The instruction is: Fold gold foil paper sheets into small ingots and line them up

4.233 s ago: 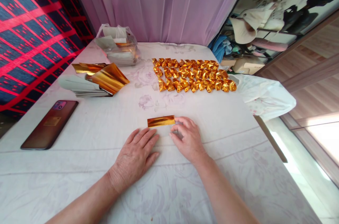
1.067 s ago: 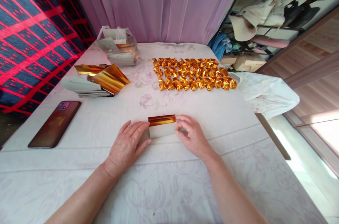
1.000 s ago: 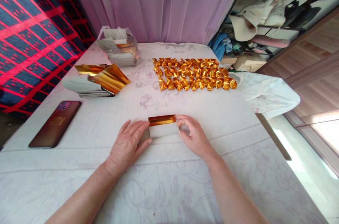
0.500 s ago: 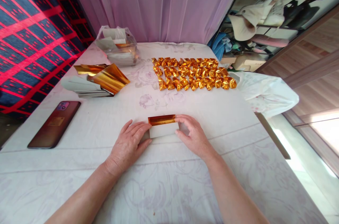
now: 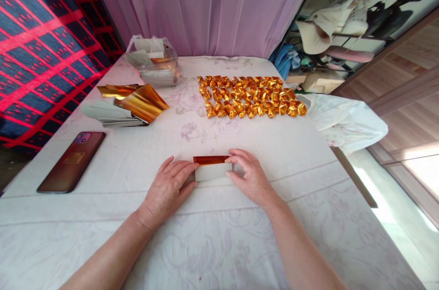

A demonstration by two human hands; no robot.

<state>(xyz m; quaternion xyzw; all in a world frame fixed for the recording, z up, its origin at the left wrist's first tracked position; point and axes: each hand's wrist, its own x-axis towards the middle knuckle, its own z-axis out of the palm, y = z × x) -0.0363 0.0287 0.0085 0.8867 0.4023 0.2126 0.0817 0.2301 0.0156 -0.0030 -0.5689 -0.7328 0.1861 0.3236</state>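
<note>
A folded sheet of gold foil paper (image 5: 213, 172) lies on the table in front of me, its white back facing up. Along its far edge a strip of shiny gold shows. My left hand (image 5: 170, 183) grips the left end between thumb and fingers. At the opposite end, my right hand (image 5: 249, 176) pinches the paper, with the index finger bent over the far gold strip and the thumb at the near side. Farther back, several folded gold foil pieces (image 5: 254, 94) stand in three rows.
To the left is a fanned stack of gold foil sheets (image 5: 125, 109), with a brown phone (image 5: 71, 162) nearer me. A clear plastic bag of paper (image 5: 154, 63) stands behind. A white plastic bag (image 5: 350, 118) hangs at the table's right edge, by a shelf (image 5: 343, 34).
The gold strip at the paper's far edge has become narrower and darker. My right fingertips have curled inward over that edge. My left hand is almost in the same place.
</note>
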